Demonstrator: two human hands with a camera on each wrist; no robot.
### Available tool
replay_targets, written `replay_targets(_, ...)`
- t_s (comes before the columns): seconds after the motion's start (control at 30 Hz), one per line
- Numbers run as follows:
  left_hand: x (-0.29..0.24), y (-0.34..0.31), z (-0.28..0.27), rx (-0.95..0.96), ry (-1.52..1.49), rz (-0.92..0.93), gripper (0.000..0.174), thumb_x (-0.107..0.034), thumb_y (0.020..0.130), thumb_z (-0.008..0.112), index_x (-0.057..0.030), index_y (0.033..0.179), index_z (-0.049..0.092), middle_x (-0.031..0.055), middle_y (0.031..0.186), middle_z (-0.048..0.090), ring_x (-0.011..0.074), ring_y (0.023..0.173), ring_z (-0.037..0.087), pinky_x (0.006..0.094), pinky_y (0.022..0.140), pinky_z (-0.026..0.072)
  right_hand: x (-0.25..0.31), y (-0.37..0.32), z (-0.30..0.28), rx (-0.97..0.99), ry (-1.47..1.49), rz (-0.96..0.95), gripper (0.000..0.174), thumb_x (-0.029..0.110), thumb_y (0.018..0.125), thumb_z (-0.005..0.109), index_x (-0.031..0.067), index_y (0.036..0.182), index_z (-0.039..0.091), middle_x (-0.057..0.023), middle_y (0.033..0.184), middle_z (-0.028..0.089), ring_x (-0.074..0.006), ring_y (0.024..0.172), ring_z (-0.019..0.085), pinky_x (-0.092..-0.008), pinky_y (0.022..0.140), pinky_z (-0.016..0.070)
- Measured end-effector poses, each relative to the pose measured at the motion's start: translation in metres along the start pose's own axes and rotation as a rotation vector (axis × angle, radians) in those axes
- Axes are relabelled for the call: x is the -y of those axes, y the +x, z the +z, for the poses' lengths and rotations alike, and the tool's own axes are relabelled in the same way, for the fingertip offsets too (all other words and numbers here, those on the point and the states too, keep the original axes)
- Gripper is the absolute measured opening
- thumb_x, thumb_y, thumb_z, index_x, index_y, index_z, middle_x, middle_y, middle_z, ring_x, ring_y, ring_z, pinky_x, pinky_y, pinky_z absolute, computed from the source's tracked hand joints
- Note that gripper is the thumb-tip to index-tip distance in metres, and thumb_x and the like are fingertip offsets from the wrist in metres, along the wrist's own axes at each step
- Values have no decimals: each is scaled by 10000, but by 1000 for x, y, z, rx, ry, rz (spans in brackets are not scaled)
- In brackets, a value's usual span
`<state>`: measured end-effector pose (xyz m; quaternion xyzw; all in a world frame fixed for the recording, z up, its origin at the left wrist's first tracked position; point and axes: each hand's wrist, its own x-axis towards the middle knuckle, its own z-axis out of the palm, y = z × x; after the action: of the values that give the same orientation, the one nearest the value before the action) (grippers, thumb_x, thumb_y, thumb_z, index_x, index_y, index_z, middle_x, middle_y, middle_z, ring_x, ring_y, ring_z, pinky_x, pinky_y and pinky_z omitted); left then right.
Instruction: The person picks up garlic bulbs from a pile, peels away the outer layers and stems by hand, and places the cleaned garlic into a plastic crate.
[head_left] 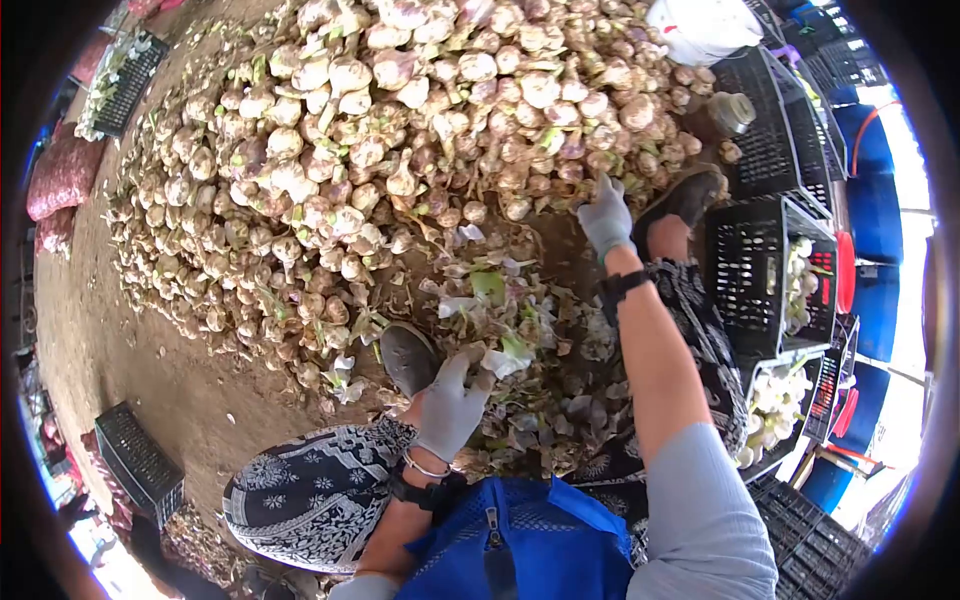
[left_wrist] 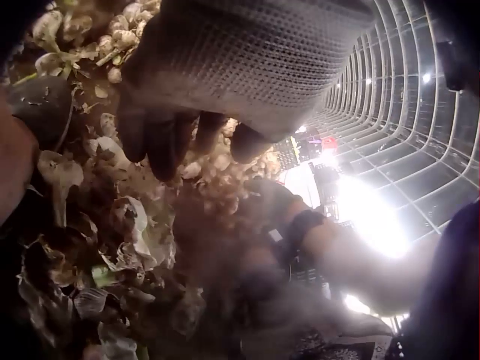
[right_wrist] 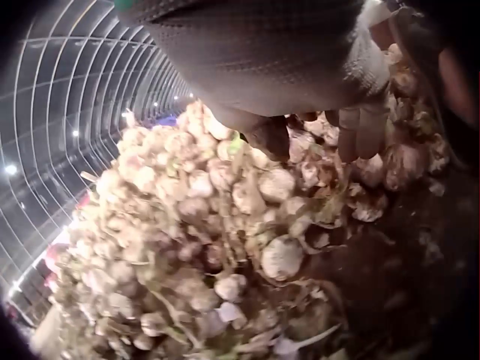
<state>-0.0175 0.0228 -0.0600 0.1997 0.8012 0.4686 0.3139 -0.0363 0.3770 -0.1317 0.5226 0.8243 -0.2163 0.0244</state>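
A large heap of garlic bulbs (head_left: 330, 190) covers the ground in the head view. The gloved right hand (head_left: 605, 215) reaches to the heap's near edge beside a shoe; in the right wrist view this hand (right_wrist: 300, 90) hangs over bulbs (right_wrist: 281, 259), and whether it grips one is hidden. The gloved left hand (head_left: 452, 405) is over loose peeled skins (head_left: 510, 320) near the other shoe, its fingers bent. In the left wrist view that hand (left_wrist: 225, 82) has its fingers pointing down, with no bulb visible in them, above skins (left_wrist: 142, 232).
Black crates (head_left: 745, 270) with white bulbs stand at the right, blue barrels (head_left: 875, 230) behind them. A white bucket (head_left: 705, 30) is at the top right. Another black crate (head_left: 140, 460) lies at lower left, and red mesh sacks (head_left: 65, 175) at the far left.
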Motion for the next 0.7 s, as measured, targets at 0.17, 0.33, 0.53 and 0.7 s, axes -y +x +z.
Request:
replay_targets(0.17, 5, 5, 4, 45, 96, -37, 309, -148, 902, 665, -29, 1184, 631, 176, 1128, 665, 339, 1044, 645, 365, 874, 523, -30, 34, 18, 93, -106, -5, 602, 87, 836, 614, 122, 1418, 465, -161, 1327, 575, -350, 1159, 615, -446, 935, 515)
replay_targets(0.33, -9, 8, 3, 62, -262, -123, 469, -190, 870, 704, -28, 1290, 574, 191, 1227, 609, 341, 1090, 619, 392, 916, 511, -21, -64, 8, 432, 1154, 401, 366, 110, 990, 462, 6, 1339, 485, -152, 1160, 660, -232, 1010, 658, -395, 822, 552)
replay_targets(0.53, -15, 6, 3, -272, 99, 313, 596, -56, 809, 712, -1, 1353, 472, 204, 1249, 551, 356, 1018, 622, 403, 880, 533, 8, -236, 22, 613, 988, -499, 512, 286, 1005, 578, -14, 1406, 471, -119, 1234, 649, -183, 1032, 637, -308, 999, 450)
replay_targets(0.7, -19, -7, -14, -167, 192, 330, 646, -84, 812, 728, 11, 1384, 444, 229, 1206, 571, 368, 1053, 611, 398, 898, 512, 33, -239, 4, 410, 887, -365, 345, 71, 870, 560, -48, 1185, 638, -190, 991, 725, -268, 970, 688, -372, 876, 509)
